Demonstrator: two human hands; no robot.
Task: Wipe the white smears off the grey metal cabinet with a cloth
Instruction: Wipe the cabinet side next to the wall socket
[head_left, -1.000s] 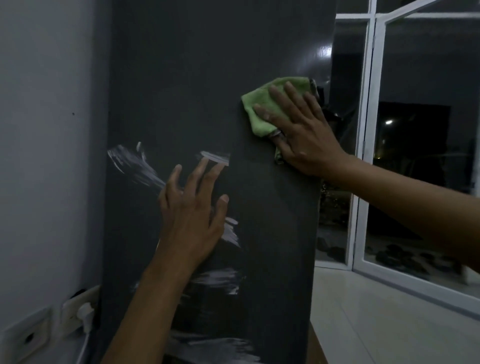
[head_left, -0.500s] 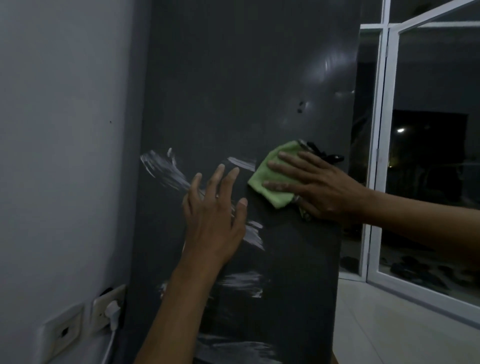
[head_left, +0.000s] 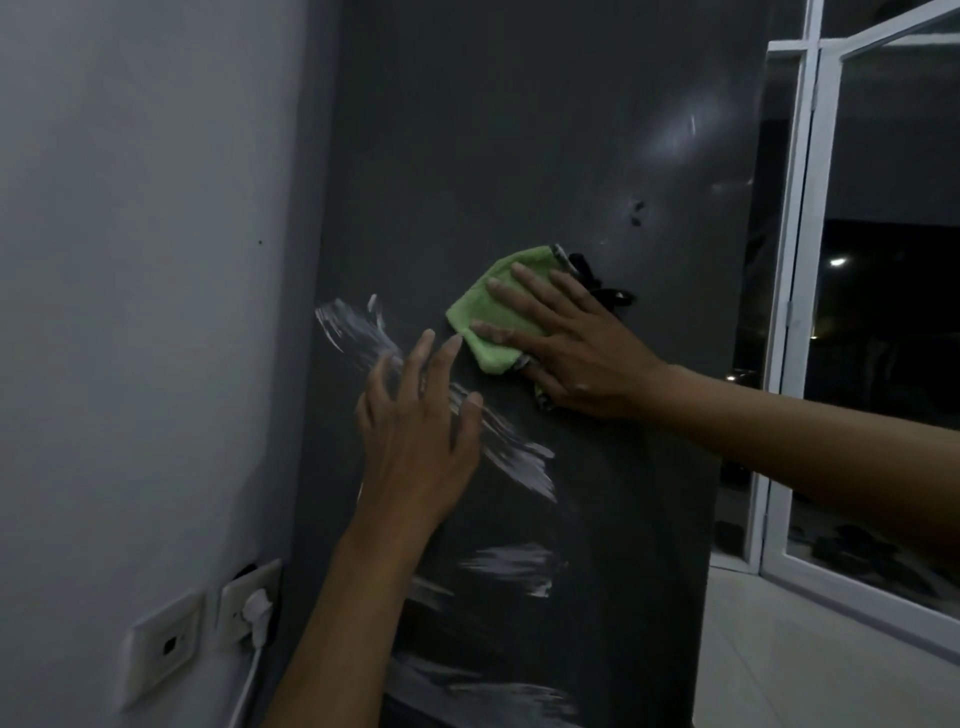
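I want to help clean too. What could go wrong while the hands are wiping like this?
1. The left hand rests open right on the big white smear, so it may spread the white stuff or get messy.
2. The green cloth under the right hand is small and bunched, so it could miss the lower smears.

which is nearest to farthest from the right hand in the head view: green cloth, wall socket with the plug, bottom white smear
From the right hand:
1. green cloth, directly under its fingers.
2. bottom white smear, low on the cabinet.
3. wall socket with the plug, lower left on the wall.
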